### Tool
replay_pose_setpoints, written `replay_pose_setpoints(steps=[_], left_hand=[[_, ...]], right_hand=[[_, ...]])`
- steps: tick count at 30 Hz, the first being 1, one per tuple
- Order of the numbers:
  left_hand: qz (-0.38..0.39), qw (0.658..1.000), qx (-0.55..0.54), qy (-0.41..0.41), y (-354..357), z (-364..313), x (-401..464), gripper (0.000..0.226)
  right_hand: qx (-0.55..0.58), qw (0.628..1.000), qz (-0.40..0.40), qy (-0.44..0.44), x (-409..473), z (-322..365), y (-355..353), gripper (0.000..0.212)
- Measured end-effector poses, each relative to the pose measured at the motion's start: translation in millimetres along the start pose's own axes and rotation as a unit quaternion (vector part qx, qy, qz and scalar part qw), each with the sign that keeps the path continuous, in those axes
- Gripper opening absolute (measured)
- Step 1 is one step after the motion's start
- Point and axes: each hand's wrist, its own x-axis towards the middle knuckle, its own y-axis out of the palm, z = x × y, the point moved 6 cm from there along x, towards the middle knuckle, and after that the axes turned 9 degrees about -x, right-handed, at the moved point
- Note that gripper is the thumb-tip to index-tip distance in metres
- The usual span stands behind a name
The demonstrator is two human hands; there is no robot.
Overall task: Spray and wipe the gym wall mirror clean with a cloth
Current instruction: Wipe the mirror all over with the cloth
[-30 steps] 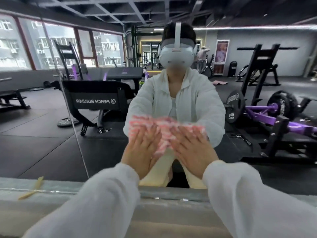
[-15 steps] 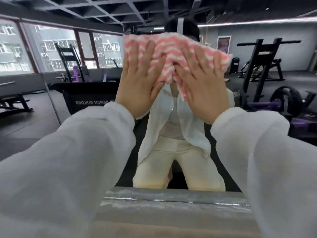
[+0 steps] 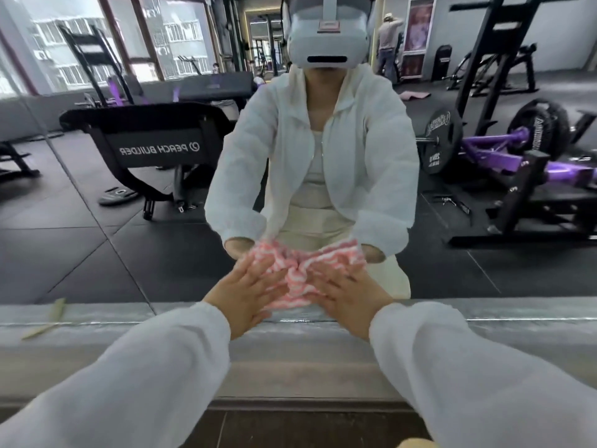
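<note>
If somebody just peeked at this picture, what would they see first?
First, the pink-and-white striped cloth in the middle, pressed flat against the bottom of the mirror by the left hand and right hand. Right above it in the mirror is the person's reflection in a white jacket. Off to the right, a purple weight machine shows in the glass too.

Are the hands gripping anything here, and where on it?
No grip: the left hand and right hand press flat, straight-fingered, on the lower half of the pink-striped cloth against the mirror.
</note>
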Motion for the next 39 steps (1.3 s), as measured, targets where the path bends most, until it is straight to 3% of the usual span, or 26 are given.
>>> replay_pose_setpoints(steps=[4, 7, 11, 13, 15, 18, 23, 25, 28, 33, 35, 39], left_hand=[[0.078, 0.997, -0.017, 0.013, 32.1, -24.8, -3.8, 0.062], [0.101, 0.994, -0.032, 0.03, 48.4, -41.1, -1.9, 0.063], [0.113, 0.99, -0.078, 0.018, 41.4, -63.7, 10.2, 0.06], [0.067, 0.997, -0.038, 0.03, 43.6, -76.3, 21.9, 0.058], [0.137, 0.989, -0.03, 0.046, 37.0, -82.4, 28.0, 0.07], [0.09, 0.995, -0.048, 0.019, 31.7, -80.7, 34.7, 0.072], [0.085, 0.989, -0.117, 0.004, 23.8, -98.3, 53.5, 0.059], [0.006, 0.996, -0.082, 0.022, 9.3, -115.0, 69.2, 0.062], [0.048, 0.995, -0.078, 0.031, -2.5, -133.4, 89.7, 0.063], [-0.116, 0.989, -0.097, 0.001, -46.4, -112.3, 106.2, 0.061], [-0.141, 0.988, -0.069, -0.011, -69.8, -91.2, 110.8, 0.058], [-0.303, 0.948, -0.068, -0.063, -152.2, -33.1, 117.6, 0.058]], right_hand=[[0.084, 0.996, 0.032, -0.012, 3.2, 30.4, 23.0, 0.044], [0.121, 0.992, 0.04, -0.012, 2.3, 38.2, 31.1, 0.058], [0.122, 0.991, 0.053, -0.03, -12.5, 39.2, 43.3, 0.059], [0.122, 0.99, 0.069, -0.017, -23.2, 36.9, 50.0, 0.059], [0.092, 0.994, 0.047, 0.019, -31.2, 30.6, 48.7, 0.064], [0.04, 0.999, 0.007, -0.006, -39.2, 35.1, 60.8, 0.064], [0.048, 0.997, 0.048, 0.031, -66.7, 22.2, 79.7, 0.06], [0.053, 0.995, 0.062, 0.061, -82.0, 11.3, 88.5, 0.06], [0.076, 0.99, 0.073, 0.099, -106.5, -3.6, 98.4, 0.061], [0.093, 0.981, 0.0, 0.169, -124.6, -46.0, 81.4, 0.076], [0.08, 0.979, -0.039, 0.185, -121.5, -69.8, 57.9, 0.064], [0.052, 0.955, -0.132, 0.259, -105.3, -135.4, -5.8, 0.048]])
